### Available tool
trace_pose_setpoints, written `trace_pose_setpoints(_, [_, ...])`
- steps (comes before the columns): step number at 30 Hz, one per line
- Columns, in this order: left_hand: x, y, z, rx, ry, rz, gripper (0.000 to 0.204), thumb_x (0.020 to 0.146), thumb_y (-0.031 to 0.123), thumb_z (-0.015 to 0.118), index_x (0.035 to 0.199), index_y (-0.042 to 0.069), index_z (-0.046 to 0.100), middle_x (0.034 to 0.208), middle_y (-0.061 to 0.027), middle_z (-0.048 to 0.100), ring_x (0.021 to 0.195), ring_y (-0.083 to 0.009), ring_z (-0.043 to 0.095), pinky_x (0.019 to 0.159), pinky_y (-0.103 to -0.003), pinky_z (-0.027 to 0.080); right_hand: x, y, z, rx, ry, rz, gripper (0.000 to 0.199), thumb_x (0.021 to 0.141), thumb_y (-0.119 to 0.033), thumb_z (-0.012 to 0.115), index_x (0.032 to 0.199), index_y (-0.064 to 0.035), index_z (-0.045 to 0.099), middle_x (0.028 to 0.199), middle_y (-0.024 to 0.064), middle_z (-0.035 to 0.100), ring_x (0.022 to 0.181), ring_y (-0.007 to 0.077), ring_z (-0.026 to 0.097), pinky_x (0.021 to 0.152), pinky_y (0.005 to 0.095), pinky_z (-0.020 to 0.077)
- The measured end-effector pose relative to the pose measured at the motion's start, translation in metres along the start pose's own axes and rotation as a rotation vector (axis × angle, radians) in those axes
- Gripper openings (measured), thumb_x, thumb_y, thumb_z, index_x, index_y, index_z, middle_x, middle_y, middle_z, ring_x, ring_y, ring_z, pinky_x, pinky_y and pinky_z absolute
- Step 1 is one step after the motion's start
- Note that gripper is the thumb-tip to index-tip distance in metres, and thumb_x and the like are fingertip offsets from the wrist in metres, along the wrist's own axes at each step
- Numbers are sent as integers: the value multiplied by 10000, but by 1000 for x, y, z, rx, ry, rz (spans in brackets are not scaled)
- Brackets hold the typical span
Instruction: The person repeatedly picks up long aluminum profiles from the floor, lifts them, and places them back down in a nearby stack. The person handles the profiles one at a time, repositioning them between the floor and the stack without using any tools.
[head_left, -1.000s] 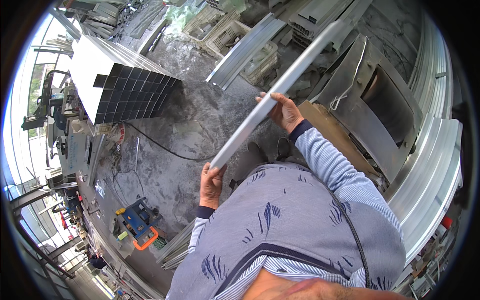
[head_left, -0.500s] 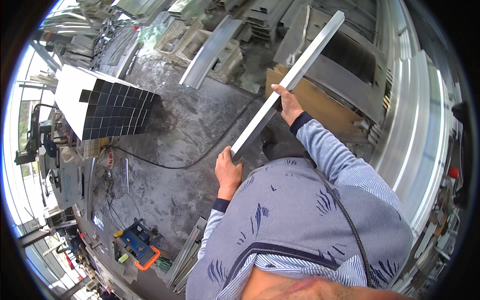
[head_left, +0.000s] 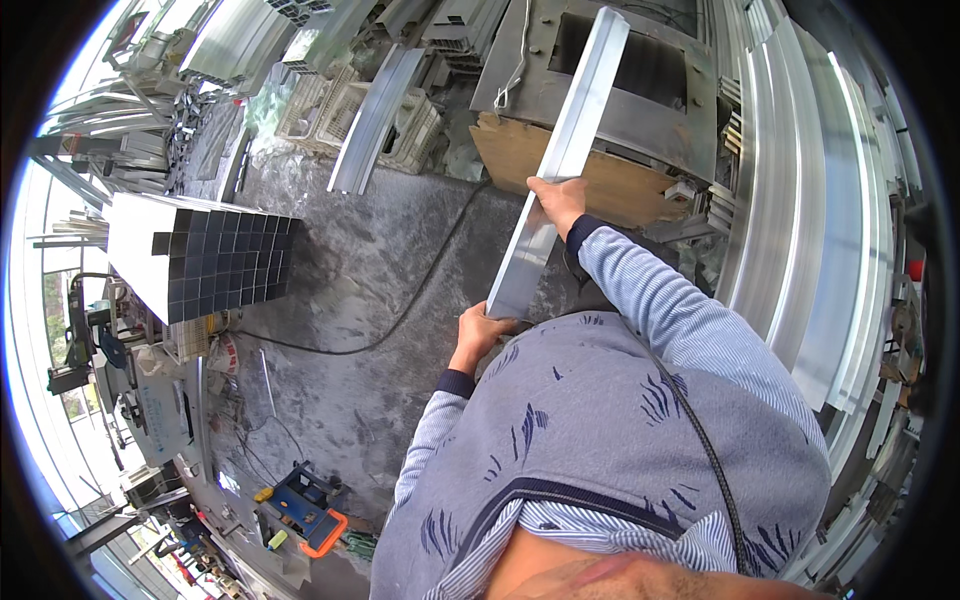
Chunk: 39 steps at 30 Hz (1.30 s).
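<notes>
I hold a long silvery aluminium profile (head_left: 570, 140) in both hands, slanting up and away from my body. My left hand (head_left: 480, 330) grips its near end just in front of my chest. Farther up the bar, my right hand (head_left: 556, 200) clasps its edge at about mid length. The far end of the profile reaches over a grey metal machine table (head_left: 690, 110) with a dark opening. A brown cardboard sheet (head_left: 620, 190) lies under the bar, beside my right hand.
A stack of square aluminium tubes (head_left: 200, 255) lies on the grey floor at left. A black cable (head_left: 400, 320) runs across the floor. Long aluminium profiles (head_left: 800, 230) are stacked at right. A blue and orange tool (head_left: 310, 510) sits lower left.
The profile has swung from a flat slant toward upright, its far end now over the machine table. Both hands kept their grip, and the view turned toward the machine.
</notes>
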<state>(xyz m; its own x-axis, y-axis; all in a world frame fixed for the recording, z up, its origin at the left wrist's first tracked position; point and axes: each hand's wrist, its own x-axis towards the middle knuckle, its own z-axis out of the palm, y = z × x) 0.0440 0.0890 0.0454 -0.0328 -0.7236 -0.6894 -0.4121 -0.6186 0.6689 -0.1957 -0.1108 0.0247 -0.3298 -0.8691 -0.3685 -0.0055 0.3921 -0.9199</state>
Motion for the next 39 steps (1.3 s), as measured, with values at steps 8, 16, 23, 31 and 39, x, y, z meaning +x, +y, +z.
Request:
trace_pose_setpoints(8, [106, 120, 70, -414, -297, -90, 466, 926, 177, 901, 1321, -5, 736, 1184, -112, 798, 972, -233, 779, 820, -406, 634, 143, -54, -37, -724, 354, -410, 1128, 843, -515, 867, 1607, 125, 340, 1493, 308, 517, 1467, 484, 459, 1259, 537, 390])
trace_pose_setpoints(16, [237, 283, 85, -438, -369, 34, 428, 1002, 203, 853, 1332, -22, 699, 1170, -118, 779, 909, -250, 801, 689, -321, 646, 335, -132, -66, -902, 491, -714, 849, 884, -445, 823, 1571, -31, 543, 1569, 276, 458, 1520, 463, 399, 1237, 542, 403])
trace_pose_setpoints(23, [248, 275, 83, -360, -340, 16, 449, 1003, 223, 858, 1354, -6, 697, 1192, -125, 786, 992, -256, 805, 774, -341, 659, 337, -121, -54, -940, 460, -752, 721, 926, -415, 782, 1512, -27, 624, 1599, 240, 500, 1566, 450, 369, 1242, 539, 408])
trace_pose_setpoints(31, [172, 144, 71, -347, -346, -42, 489, 990, 241, 881, 1379, 16, 685, 1177, -103, 793, 996, -221, 793, 792, -346, 652, 196, -67, -35, -901, 380, -715, 743, 918, -342, 799, 1539, 6, 586, 1653, 258, 444, 1584, 475, 348, 1277, 563, 390])
trace_pose_setpoints(39, [77, 16, 52, -332, -354, -70, 549, 968, 293, 901, 1388, 15, 682, 1194, -94, 786, 1009, -215, 773, 821, -371, 625, 51, 6, -11, -942, 280, -624, 768, 973, -368, 752, 1605, 6, 529, 1744, 277, 338, 1655, 485, 243, 1354, 556, 282])
